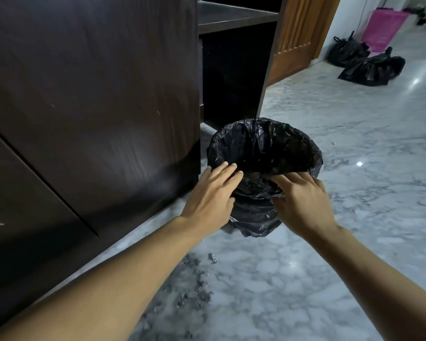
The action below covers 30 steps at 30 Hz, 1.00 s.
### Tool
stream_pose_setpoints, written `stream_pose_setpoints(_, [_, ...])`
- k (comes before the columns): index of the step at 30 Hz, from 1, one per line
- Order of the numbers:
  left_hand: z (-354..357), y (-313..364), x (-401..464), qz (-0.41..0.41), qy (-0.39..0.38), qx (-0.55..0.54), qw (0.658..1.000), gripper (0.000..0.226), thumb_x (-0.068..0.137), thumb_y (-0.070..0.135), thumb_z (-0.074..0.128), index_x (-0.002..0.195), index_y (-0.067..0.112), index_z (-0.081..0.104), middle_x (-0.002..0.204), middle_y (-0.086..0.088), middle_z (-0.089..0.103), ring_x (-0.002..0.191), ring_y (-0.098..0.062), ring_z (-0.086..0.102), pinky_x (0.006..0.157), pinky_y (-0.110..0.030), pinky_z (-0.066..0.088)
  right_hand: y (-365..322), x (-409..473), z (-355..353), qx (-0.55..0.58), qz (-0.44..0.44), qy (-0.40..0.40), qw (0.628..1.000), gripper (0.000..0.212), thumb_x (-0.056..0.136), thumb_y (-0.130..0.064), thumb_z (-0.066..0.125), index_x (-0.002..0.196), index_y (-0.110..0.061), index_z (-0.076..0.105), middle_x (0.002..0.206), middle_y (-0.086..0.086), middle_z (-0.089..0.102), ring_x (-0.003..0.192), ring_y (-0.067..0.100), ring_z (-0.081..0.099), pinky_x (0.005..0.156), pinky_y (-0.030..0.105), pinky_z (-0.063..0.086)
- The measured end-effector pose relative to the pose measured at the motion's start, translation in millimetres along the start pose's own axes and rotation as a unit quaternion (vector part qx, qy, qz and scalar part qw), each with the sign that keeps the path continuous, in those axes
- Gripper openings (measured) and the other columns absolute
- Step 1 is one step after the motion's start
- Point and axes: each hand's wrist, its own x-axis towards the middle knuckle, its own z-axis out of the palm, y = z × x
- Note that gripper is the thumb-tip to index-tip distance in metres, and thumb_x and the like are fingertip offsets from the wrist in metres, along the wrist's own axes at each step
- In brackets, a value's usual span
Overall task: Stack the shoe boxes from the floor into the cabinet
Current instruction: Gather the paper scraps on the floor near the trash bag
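Observation:
No shoe box is in view. The dark wooden cabinet [91, 94] fills the left side. Its open compartment [234, 75] is dark and looks empty, with a shelf [234, 17] above it. In front of the cabinet stands a small bin lined with a black plastic bag [263, 146]. My left hand [212, 193] rests on the bin's near-left rim with its fingers fairly straight. My right hand [303, 200] grips the near-right rim, fingers curled over the liner and thumb underneath.
Grey marble floor [354, 168] spreads to the right, with dirt crumbs [197, 279] near my arms. Two black bags [369, 62] lie at the far right by a pink basket [384, 25]. A wooden door [298, 38] stands behind the cabinet.

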Motion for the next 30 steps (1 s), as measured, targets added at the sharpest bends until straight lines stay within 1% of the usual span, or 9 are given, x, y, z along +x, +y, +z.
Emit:
stream_pose_setpoints(3, [-1, -5, -27, -0.040, 0.005, 0.005, 0.999, 0.063, 0.082, 0.009, 0.066, 0.141, 0.005, 0.044, 0.151, -0.013, 0.039, 0.141, -0.028, 0.034, 0.117, -0.047, 0.024, -18, -10, -1, 0.027, -0.022, 0.057, 0.998, 0.050, 0.067, -0.016, 0.078, 0.115, -0.014, 0.065, 0.117, 0.008, 0.065, 0.115, 0.033, 0.055, 0.094, 0.047, 0.044])
stream_pose_setpoints(6, [2, -16, -64, -0.089, -0.016, -0.010, 0.996, 0.062, 0.082, 0.012, 0.067, 0.140, 0.009, 0.045, 0.151, -0.009, 0.038, 0.142, -0.025, 0.032, 0.117, -0.047, 0.024, -46, -25, 6, 0.100, -0.087, 0.123, 0.984, 0.039, 0.074, -0.014, 0.071, 0.112, -0.008, 0.066, 0.122, 0.012, 0.062, 0.119, 0.034, 0.053, 0.095, 0.049, 0.045])
stream_pose_setpoints(8, [6, -27, -93, -0.126, -0.030, -0.009, 0.991, 0.062, 0.084, 0.018, 0.066, 0.141, 0.010, 0.044, 0.151, -0.009, 0.038, 0.141, -0.026, 0.033, 0.118, -0.046, 0.024, -66, -38, 19, 0.150, -0.128, 0.119, 0.973, 0.035, 0.078, -0.017, 0.068, 0.111, -0.008, 0.065, 0.122, 0.011, 0.062, 0.116, 0.032, 0.054, 0.094, 0.046, 0.046])
stream_pose_setpoints(12, [19, -50, -160, -0.222, -0.033, 0.000, 0.975, 0.063, 0.087, 0.039, 0.051, 0.139, 0.005, 0.046, 0.149, -0.013, 0.042, 0.137, -0.030, 0.039, 0.112, -0.050, 0.032, -95, -64, 65, 0.205, -0.122, 0.019, 0.971, 0.042, 0.080, -0.036, 0.067, 0.115, -0.012, 0.063, 0.124, 0.007, 0.060, 0.113, 0.030, 0.056, 0.091, 0.044, 0.048])
stream_pose_setpoints(15, [31, -62, -218, -0.312, -0.044, 0.033, 0.948, 0.075, 0.084, 0.056, 0.041, 0.140, 0.006, 0.044, 0.152, -0.014, 0.036, 0.140, -0.032, 0.034, 0.114, -0.055, 0.026, -107, -91, 104, 0.213, -0.098, -0.089, 0.968, 0.066, 0.077, -0.058, 0.062, 0.126, -0.015, 0.055, 0.137, 0.008, 0.052, 0.124, 0.030, 0.050, 0.097, 0.048, 0.046])
stream_pose_setpoints(18, [39, -61, -274, -0.410, -0.029, 0.053, 0.910, 0.085, 0.080, 0.063, 0.042, 0.143, 0.006, 0.040, 0.156, -0.019, 0.026, 0.142, -0.039, 0.025, 0.111, -0.062, 0.020, -112, -122, 131, 0.175, -0.091, -0.233, 0.952, 0.107, 0.069, -0.084, 0.046, 0.151, -0.020, 0.020, 0.161, 0.008, 0.010, 0.147, 0.028, 0.011, 0.118, 0.049, 0.020])
stream_pose_setpoints(20, [43, -58, -304, -0.487, -0.029, 0.065, 0.870, 0.094, 0.079, 0.071, 0.036, 0.146, 0.006, 0.034, 0.158, -0.021, 0.017, 0.144, -0.041, 0.016, 0.110, -0.066, 0.015, -114, -138, 142, 0.143, -0.096, -0.297, 0.939, 0.127, 0.060, -0.094, 0.038, 0.152, -0.021, -0.009, 0.159, 0.004, -0.022, 0.147, 0.024, -0.017, 0.120, 0.048, 0.002])
stream_pose_setpoints(24, [58, -57, -338, -0.559, -0.040, 0.049, 0.827, 0.109, 0.076, 0.085, 0.019, 0.150, 0.005, 0.019, 0.158, -0.025, 0.005, 0.146, -0.042, 0.004, 0.111, -0.067, 0.010, -121, -147, 158, 0.135, -0.080, -0.337, 0.928, 0.142, 0.049, -0.101, 0.036, 0.144, -0.018, -0.031, 0.150, 0.006, -0.041, 0.139, 0.023, -0.036, 0.117, 0.048, -0.015])
stream_pose_setpoints(30, [72, -61, -332, -0.507, -0.059, 0.057, 0.858, 0.111, 0.078, 0.083, 0.024, 0.150, 0.000, 0.017, 0.158, -0.025, 0.008, 0.147, -0.039, 0.004, 0.119, -0.052, 0.008, -140, -135, 180, 0.123, -0.133, -0.316, 0.931, 0.134, 0.061, -0.097, 0.035, 0.148, -0.013, -0.023, 0.154, 0.009, -0.032, 0.142, 0.025, -0.031, 0.117, 0.050, -0.012])
